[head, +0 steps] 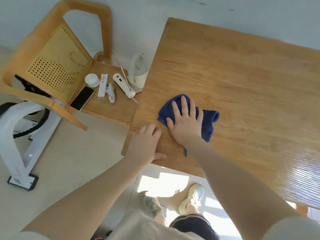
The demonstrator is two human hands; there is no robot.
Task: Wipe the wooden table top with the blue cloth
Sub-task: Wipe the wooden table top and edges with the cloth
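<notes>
Far left at nine o'clock stands a white metal frame (15, 135) on the pale floor, a black-edged foot plate at its base. Above it, toward ten o'clock, there's the wooden chair (57, 40) with its perforated cane back. On the chair seat, a small spread: a black-screened phone (82, 98) lying flat at the seat's near left corner, a round white cap-like piece (91, 80) just behind it, a long white remote (102, 85), a smaller white gadget (111, 93) beside that, and a white handheld device (123, 85) angled across the seat. At eleven o'clock a white kettle (138, 70) sits at the seat's right edge, tight against the table's side.

Moving in to centre: the left hand (144, 142) lies flat on the near left corner of the wooden table top (242, 80), fingers straight and relaxed, thumb out along the near edge, grasping nothing, simply resting there.

Just to its right, the right hand (186, 122) is spread wide, palm down, fingers straight, pressing on the blue cloth (210, 122). A ring shows on one finger. The cloth lies crumpled on the table, near the left edge and near corner, poking out past the fingertips toward twelve o'clock and bunching out from under the hand at three o'clock, with a thin tail trailing beneath the wrist.

Rightward, the table top runs on bare to three o'clock, sunlight glaring on the grain at four.

Down at six o'clock, two sneakers (192, 198) stand on sunlit floor.
</notes>
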